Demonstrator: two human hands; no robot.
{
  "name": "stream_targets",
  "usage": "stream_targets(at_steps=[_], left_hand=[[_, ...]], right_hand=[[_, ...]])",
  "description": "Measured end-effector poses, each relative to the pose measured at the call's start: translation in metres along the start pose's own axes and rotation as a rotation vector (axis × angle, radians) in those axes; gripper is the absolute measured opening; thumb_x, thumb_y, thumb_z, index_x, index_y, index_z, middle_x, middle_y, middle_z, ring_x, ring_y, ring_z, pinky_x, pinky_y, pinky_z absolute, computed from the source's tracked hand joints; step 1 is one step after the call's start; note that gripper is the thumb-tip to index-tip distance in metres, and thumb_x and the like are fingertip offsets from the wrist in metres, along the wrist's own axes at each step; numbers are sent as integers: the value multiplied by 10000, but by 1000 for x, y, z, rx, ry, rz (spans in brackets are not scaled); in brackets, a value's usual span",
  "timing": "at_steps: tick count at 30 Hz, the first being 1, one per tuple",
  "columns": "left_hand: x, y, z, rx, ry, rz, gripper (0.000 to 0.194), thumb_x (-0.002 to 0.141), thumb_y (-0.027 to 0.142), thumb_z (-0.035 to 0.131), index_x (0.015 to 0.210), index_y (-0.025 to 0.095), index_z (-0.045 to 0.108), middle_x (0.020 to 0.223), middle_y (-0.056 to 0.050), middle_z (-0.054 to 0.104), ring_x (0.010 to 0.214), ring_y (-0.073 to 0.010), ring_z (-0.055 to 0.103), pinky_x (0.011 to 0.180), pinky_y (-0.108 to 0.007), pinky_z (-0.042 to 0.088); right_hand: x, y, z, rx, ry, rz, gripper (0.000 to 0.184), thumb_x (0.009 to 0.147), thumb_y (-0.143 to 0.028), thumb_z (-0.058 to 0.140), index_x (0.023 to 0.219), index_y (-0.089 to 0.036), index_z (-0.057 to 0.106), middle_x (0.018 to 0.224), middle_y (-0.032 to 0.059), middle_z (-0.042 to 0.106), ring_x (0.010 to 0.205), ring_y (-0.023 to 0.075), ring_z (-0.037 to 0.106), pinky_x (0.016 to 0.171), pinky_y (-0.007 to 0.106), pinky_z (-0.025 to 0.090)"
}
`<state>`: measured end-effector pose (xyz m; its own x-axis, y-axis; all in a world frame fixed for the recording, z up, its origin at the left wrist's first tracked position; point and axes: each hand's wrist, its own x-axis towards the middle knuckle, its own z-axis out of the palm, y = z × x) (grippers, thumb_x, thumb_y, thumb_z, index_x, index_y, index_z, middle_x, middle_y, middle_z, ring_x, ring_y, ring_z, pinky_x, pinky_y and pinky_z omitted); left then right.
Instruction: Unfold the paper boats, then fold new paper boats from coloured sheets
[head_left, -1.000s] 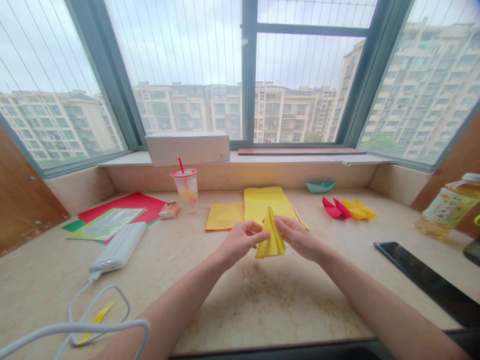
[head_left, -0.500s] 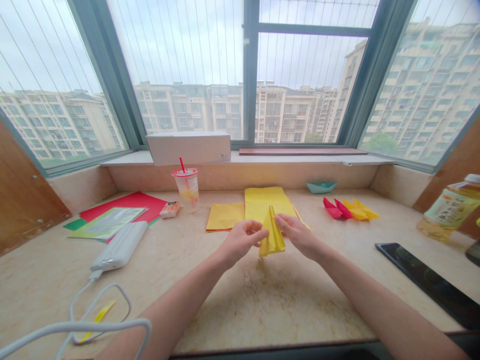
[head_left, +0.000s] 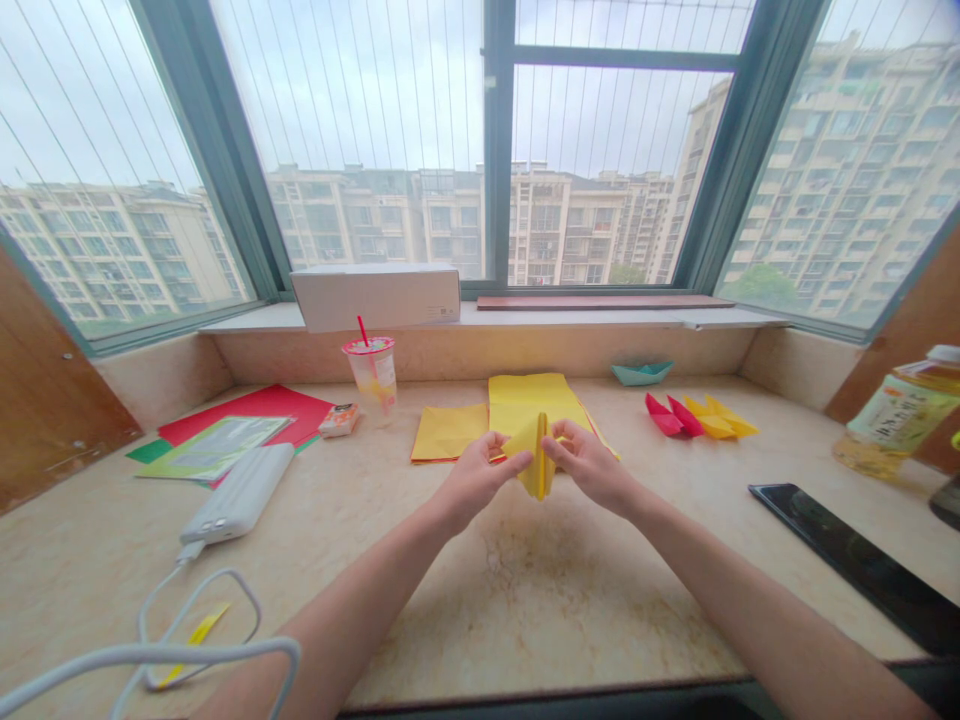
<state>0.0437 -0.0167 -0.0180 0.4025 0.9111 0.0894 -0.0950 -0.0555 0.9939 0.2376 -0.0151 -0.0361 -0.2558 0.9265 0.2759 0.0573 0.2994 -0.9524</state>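
A sheet of red card [head_left: 247, 412] is lying at the left of the marble counter [head_left: 525, 610], partly beneath a printed green leaflet [head_left: 214, 447]. A white power bank [head_left: 238, 492] is resting just in front of them, its white cable [head_left: 150, 652] looping toward the lower left corner around a small yellow paper strip [head_left: 199, 628]. A plastic cup [head_left: 371, 372] with a red straw is standing near the back of the counter, below a white box [head_left: 375, 297] on the sill. At center, an orange-yellow folded sheet [head_left: 446, 432] and a yellow sheet [head_left: 525, 400] are lying flat behind the person's left hand [head_left: 474, 480] and right hand [head_left: 589, 468]. The hands are held apart but are both gripping a folded yellow paper [head_left: 536, 455], which is standing upright between them, clear of the counter, with a flap bending toward the left fingertips [head_left: 510, 447]. To the right, a teal paper boat [head_left: 642, 373] is sitting at the back, beside red folded paper pieces [head_left: 664, 415] and yellow folded paper pieces [head_left: 716, 418]. A black tablet [head_left: 847, 550] and a plastic drink bottle [head_left: 900, 415] are lying and standing at the far right.
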Motion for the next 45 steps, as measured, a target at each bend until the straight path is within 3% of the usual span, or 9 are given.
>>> stream_targets(at_steps=[5, 11, 15, 20, 26, 30, 36, 41, 45], left_hand=[[-1, 1, 1, -113, -12, -26, 428, 704, 393, 809, 913, 163, 514, 877, -63, 703, 797, -177, 668, 734, -276, 451], [-1, 6, 1, -180, -12, 75, 477, 684, 316, 831, 848, 201, 398, 862, -4, 668, 731, -132, 650, 670, -235, 456], [-2, 7, 1, -220, -72, 110, 517, 669, 282, 836, 877, 215, 367, 943, -15, 650, 793, -161, 668, 703, -273, 491], [-3, 4, 3, -170, -86, 83, 639, 678, 310, 828, 1143, 220, 398, 1041, -63, 638, 860, -199, 673, 753, -326, 505], [-2, 2, 6, 11, 15, 117, 449, 766, 429, 739, 1057, 165, 520, 879, -33, 637, 729, -155, 651, 642, -249, 470], [-2, 7, 5, -43, 74, 103, 512, 739, 403, 759, 1131, 199, 501, 789, 23, 605, 649, -129, 632, 593, -219, 458], [0, 9, -4, -158, 145, 75, 553, 757, 397, 729, 1195, 247, 427, 835, 10, 645, 632, -136, 641, 611, -252, 510], [2, 4, -1, -90, 155, 58, 444, 811, 457, 649, 1158, 247, 468, 896, -7, 641, 660, -131, 626, 589, -242, 515], [-5, 4, 3, 214, 101, 171, 376, 897, 504, 502, 1154, 237, 567, 1203, -93, 579, 991, -238, 625, 700, -330, 556]], right_hand=[[-1, 0, 2, 154, -23, 48, 490, 753, -622, 691, 975, -231, 497, 801, 21, 699, 697, 210, 691, 677, 362, 558], [0, -6, 4, 244, 33, -11, 438, 717, -521, 772, 891, -231, 494, 1276, 78, 604, 894, 216, 699, 776, 367, 569], [0, -6, 2, 139, 71, -52, 408, 718, -482, 785, 840, -221, 496, 1136, 78, 657, 964, 217, 652, 807, 338, 547], [-2, -9, 5, 89, 107, -119, 444, 703, -421, 811, 809, -229, 425, 1041, 43, 642, 903, 194, 619, 767, 323, 521], [-7, -10, 13, -57, 149, -158, 327, 771, -436, 751, 821, -228, 503, 794, -9, 594, 723, 161, 568, 655, 283, 474], [-11, -13, 14, -287, 111, -313, 138, 908, -362, 604, 943, -241, 660, 982, 55, 642, 967, 213, 607, 873, 362, 483], [-20, -15, 13, -524, -156, -428, 427, 904, -108, 472, 1243, -307, 638, 1523, 78, 345, 1303, 245, 473, 1038, 418, 431], [-18, -14, 10, -591, -98, -472, 415, 900, -163, 560, 1279, -326, 600, 1446, 90, 440, 1218, 243, 545, 1005, 422, 461], [-13, -17, 5, -599, 6, -453, 292, 954, -238, 512, 1204, -307, 646, 1292, 91, 580, 1085, 227, 614, 916, 396, 496]])
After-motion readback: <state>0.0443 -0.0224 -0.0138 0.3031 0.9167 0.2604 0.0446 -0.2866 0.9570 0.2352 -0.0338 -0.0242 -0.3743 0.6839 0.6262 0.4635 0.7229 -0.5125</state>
